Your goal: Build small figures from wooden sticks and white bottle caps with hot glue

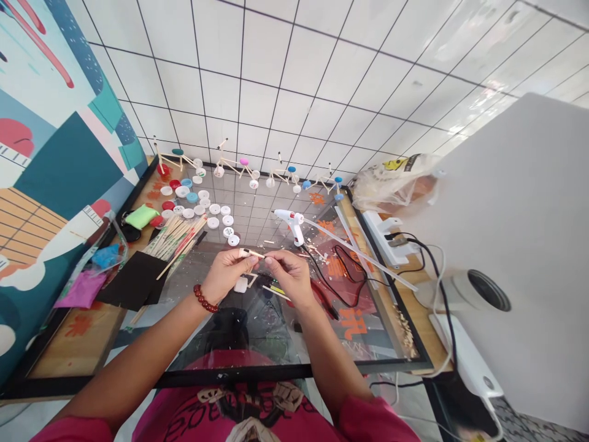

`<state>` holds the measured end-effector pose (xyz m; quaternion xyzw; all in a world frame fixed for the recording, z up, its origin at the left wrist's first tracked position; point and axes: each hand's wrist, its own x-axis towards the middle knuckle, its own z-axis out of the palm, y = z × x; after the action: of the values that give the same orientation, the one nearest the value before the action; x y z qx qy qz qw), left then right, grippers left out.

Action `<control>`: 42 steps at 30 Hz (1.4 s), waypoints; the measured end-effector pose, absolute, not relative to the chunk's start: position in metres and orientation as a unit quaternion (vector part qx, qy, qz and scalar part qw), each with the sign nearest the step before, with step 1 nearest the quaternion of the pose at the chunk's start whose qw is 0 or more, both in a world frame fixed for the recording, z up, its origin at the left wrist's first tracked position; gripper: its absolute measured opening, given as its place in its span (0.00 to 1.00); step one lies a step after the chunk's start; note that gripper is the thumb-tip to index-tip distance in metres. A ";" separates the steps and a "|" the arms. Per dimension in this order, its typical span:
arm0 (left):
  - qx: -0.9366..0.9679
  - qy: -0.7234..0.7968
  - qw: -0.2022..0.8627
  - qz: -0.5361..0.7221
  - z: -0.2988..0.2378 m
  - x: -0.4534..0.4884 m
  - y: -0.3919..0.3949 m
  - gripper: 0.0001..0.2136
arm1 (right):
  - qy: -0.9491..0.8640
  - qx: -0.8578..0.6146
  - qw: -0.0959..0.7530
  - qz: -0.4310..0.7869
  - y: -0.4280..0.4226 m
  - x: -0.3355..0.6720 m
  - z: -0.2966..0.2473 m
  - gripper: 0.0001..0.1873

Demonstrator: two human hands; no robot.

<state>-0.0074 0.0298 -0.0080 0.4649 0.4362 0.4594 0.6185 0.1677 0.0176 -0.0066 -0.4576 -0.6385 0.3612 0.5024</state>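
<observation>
I hold the wooden stick (253, 253) level above the near middle of the desk (83, 344), my left hand (227, 273) and right hand (289, 276) fingers pinching its ends, apparently to align it, with the glue gun (291, 221) just beyond in reach.

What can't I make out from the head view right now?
1. Thin stick, head view: the parts inside both grips are covered by the left hand and right hand; any glue on it is too small to see.
2. White piece, head view: partly behind the left hand.
3. Plastic bag, head view: contents blurred by the crinkled film.
</observation>
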 end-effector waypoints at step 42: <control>0.456 0.446 0.582 0.504 -0.019 -0.013 0.036 0.22 | -0.588 -0.482 0.552 0.344 0.023 0.151 -0.031 0.11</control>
<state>-0.0129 0.0358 -0.0186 0.4562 0.4461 0.5041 0.5821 0.1506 0.0232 -0.0311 -0.4817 -0.5878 0.3439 0.5515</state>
